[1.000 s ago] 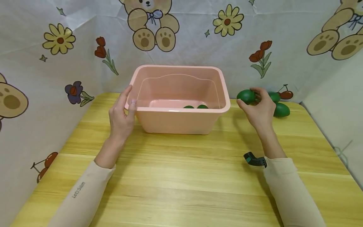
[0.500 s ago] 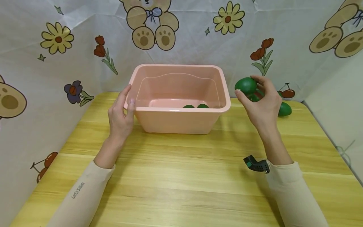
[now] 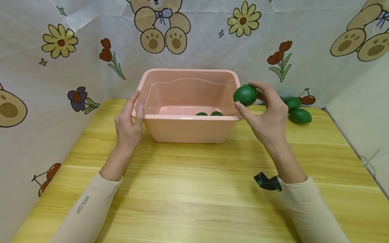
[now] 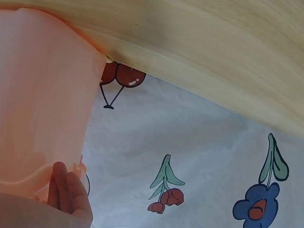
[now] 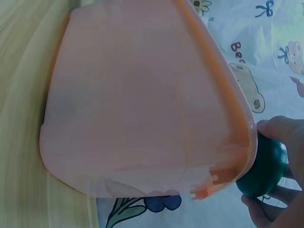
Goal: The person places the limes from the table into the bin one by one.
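A pink plastic bin [image 3: 188,131] stands on the table near the back cloth. My left hand [image 3: 127,123] holds its front left corner, thumb over the rim; the left wrist view shows my fingers [image 4: 69,192] along the outer wall. My right hand [image 3: 270,121] pinches a smooth green lime [image 3: 246,95] between thumb and fingers. In the head view this lime overlaps the bin's right rim; in the right wrist view the lime [image 5: 263,166] appears just beyond the rim. Inside the bin, the tops of two more limes [image 3: 216,113] show above the front edge.
Several green limes [image 3: 300,116] lie at the back right of the wooden table [image 3: 188,189], partly behind my right hand. A white cloth [image 3: 206,50] with bears and flowers hangs directly behind the bin. A pale wall [image 3: 364,111] borders the right side.
My right hand has lifted the lime from the pile at the right and carried it left to the bin's right rim. My left hand stays on the bin.
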Demonstrator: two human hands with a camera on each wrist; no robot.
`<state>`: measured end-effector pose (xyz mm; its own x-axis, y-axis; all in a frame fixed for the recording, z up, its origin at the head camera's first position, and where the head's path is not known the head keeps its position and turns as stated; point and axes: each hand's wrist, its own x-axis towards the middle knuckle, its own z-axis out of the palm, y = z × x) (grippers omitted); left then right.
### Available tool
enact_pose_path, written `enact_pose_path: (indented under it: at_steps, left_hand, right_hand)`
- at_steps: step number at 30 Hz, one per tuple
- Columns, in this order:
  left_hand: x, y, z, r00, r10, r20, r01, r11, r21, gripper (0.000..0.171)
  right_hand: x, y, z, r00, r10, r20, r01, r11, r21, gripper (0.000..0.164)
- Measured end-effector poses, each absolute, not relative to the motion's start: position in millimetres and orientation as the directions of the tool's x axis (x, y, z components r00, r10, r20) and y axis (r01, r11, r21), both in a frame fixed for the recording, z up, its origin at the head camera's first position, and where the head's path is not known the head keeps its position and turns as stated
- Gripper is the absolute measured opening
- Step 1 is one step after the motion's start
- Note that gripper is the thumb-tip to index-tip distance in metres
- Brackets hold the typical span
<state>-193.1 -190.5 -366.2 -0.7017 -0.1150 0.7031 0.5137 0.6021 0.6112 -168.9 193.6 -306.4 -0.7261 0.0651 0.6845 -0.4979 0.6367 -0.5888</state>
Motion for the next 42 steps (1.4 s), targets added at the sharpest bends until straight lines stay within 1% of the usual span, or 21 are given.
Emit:
enact_pose_path:
  at_steps: [3, 11, 14, 22, 26, 32, 35, 38, 42]
  left_hand:
    - [-193, -191, -366, -0.702, -0.112, 0.703, 0.516, 0.6, 0.611, 0.059]
    - [-193, -191, -367, -0.698, -0.111, 0.708, 0.522, 0.597, 0.609, 0.058]
    - [-193, -191, -367, -0.694, -0.111, 0.711, 0.529, 0.592, 0.608, 0.058]
    - [-193, -191, -366, -0.694, -0.103, 0.713, 0.528, 0.6, 0.601, 0.059]
    - [-193, -191, -366, -0.695, -0.107, 0.711, 0.523, 0.603, 0.602, 0.059]
    - [-193, -191, -366, -0.692, -0.105, 0.714, 0.532, 0.595, 0.603, 0.058]
    - [-193, -191, -366, -0.692, -0.11, 0.714, 0.534, 0.587, 0.608, 0.058]
    - [-193, -191, -366, -0.692, -0.104, 0.714, 0.532, 0.595, 0.603, 0.059]
    - [-193, -192, -367, -0.694, -0.094, 0.714, 0.531, 0.604, 0.595, 0.06]
  right_hand:
    - [-169, 191, -307, -0.711, 0.031, 0.703, -0.514, 0.66, -0.548, 0.062]
    - [-169, 184, -311, -0.67, -0.119, 0.733, -0.614, 0.644, -0.457, 0.065]
    - [-169, 182, -313, -0.679, -0.158, 0.717, -0.621, 0.644, -0.446, 0.065]
    - [-168, 183, -315, -0.713, -0.202, 0.672, -0.609, 0.655, -0.449, 0.066]
    - [-169, 183, -316, -0.708, -0.201, 0.677, -0.615, 0.647, -0.451, 0.063]
    - [-171, 184, -316, -0.682, -0.174, 0.71, -0.634, 0.626, -0.455, 0.045]
    - [-173, 186, -315, -0.673, -0.154, 0.723, -0.633, 0.625, -0.456, 0.039]
    - [-175, 191, -315, -0.668, -0.136, 0.732, -0.625, 0.636, -0.452, 0.037]
    - [-180, 203, -315, -0.669, -0.076, 0.739, -0.592, 0.657, -0.467, 0.036]
